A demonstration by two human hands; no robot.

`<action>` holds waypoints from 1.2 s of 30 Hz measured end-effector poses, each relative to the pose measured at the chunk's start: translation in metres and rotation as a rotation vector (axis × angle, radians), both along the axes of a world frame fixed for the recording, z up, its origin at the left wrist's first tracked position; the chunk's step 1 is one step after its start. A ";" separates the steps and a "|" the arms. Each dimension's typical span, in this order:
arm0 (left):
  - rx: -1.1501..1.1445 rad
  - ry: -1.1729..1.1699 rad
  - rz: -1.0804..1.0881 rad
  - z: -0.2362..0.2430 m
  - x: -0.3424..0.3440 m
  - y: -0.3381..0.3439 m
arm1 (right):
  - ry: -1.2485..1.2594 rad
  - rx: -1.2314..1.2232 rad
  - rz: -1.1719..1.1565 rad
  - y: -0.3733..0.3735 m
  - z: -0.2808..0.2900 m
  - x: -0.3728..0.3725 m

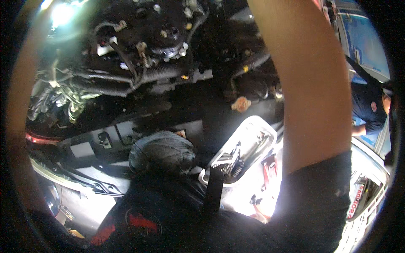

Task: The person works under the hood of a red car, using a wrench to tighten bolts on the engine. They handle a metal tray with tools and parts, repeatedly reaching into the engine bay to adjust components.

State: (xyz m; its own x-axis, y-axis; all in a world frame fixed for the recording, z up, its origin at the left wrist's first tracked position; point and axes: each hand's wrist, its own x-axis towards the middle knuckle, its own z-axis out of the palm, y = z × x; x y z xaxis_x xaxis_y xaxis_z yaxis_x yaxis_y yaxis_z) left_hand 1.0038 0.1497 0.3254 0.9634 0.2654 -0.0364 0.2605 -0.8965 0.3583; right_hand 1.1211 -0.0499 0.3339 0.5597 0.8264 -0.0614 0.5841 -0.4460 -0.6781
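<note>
My right arm (pixel 314 88) rises from a dark sleeve along the right side and leaves past the upper edge, so my right hand is out of sight. At the left rim my left arm (pixel 21 114) also reaches upward, its hand not visible. Between the arms lies an open engine bay with a dark engine (pixel 156 31), corrugated hoses (pixel 162 72) and a bundle of wires (pixel 74 99). A round cap (pixel 241 104) is fitted near the front of the bay. Below it a white tray (pixel 270 126) holds metal tools and dark coiled pieces.
A rounded grey mesh piece, like a cap (pixel 162 149), lies in front of my dark shirt (pixel 168 211). Bright light (pixel 63 14) glares at upper left. Another person (pixel 371 103) in dark clothing is at far right, near a second vehicle's pale front (pixel 367 147).
</note>
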 end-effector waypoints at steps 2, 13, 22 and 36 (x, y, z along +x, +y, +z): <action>0.002 -0.006 -0.010 0.002 -0.002 0.000 | -0.137 -0.095 0.053 0.003 0.006 0.002; -0.014 0.000 -0.050 -0.001 -0.012 -0.004 | -0.532 -0.304 0.232 0.022 0.021 0.010; -0.116 -0.131 -0.295 -0.014 -0.013 -0.063 | -0.618 -0.375 0.266 0.024 0.027 0.013; -0.073 -0.418 -0.086 -0.038 -0.028 -0.109 | -0.876 -0.653 0.293 0.024 0.047 0.001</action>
State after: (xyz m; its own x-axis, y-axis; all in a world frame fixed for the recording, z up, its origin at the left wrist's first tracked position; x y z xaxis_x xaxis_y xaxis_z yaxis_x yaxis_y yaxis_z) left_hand 0.9753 0.0407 0.2869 0.9179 0.1951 0.3456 0.0055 -0.8770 0.4804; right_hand 1.1225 -0.0257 0.3812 0.4118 0.8865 -0.2109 0.8839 -0.3324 0.3290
